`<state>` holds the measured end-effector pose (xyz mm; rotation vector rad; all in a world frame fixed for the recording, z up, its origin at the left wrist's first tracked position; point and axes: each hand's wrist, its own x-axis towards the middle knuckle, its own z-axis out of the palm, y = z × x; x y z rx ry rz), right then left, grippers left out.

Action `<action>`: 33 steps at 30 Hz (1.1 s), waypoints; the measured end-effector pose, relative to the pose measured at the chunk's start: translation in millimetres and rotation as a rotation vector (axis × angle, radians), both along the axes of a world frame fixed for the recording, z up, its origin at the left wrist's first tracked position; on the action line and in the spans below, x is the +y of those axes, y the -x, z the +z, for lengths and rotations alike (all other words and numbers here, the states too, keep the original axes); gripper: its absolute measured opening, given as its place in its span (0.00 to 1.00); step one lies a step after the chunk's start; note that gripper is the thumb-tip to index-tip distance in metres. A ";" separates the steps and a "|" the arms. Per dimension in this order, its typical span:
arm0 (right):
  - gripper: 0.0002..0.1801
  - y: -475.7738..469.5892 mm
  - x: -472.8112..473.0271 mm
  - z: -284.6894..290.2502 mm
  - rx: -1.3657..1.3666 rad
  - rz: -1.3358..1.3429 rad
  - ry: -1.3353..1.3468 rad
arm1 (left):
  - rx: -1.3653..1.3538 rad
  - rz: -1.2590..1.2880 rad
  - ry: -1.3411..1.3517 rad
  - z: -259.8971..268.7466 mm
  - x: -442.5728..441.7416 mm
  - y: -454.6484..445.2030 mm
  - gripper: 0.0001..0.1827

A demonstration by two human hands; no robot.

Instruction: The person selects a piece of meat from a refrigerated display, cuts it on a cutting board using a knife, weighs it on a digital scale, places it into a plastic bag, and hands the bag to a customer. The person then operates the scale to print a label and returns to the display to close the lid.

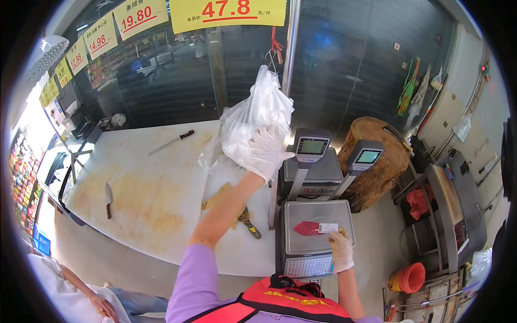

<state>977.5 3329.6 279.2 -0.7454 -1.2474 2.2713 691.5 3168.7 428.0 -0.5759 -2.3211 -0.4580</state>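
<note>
My left hand (266, 153), in a pale glove, reaches up against a bunch of clear plastic bags (258, 117) that hangs from a metal hook by a steel post; its fingers are spread on the plastic, and whether it grips any is unclear. My right hand (341, 249), also gloved, pinches the edge of a white printed label (328, 228). That label lies over one end of a piece of red meat (305, 228) on the steel pan of the nearer weighing scale (319, 210). The scale's display (367, 156) on its post is lit.
A white cutting table (153, 189) bears a knife (108, 200), a sharpening steel (171, 142), a yellowish cloth (220, 196) and a black-and-yellow handled tool (252, 229). Behind stand a second scale (313, 169) and a wooden chopping block (375, 161). A person (76, 286) stands at lower left.
</note>
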 end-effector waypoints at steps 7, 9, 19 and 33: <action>0.09 -3.8 -6.1 4.3 0.031 -0.025 0.021 | -0.032 -0.155 -0.373 -31.7 -22.7 42.4 0.16; 0.08 -6.8 -5.9 4.2 0.020 -0.037 0.008 | -0.077 -0.183 -0.395 -28.3 -45.2 43.4 0.13; 0.09 -6.1 -20.1 7.1 -0.008 0.101 -0.045 | -0.574 -0.293 -0.366 -64.1 -92.2 8.2 0.11; 0.08 59.3 -83.5 -52.8 0.099 0.677 0.301 | -1.239 0.200 -1.721 -353.1 -159.5 -276.3 0.10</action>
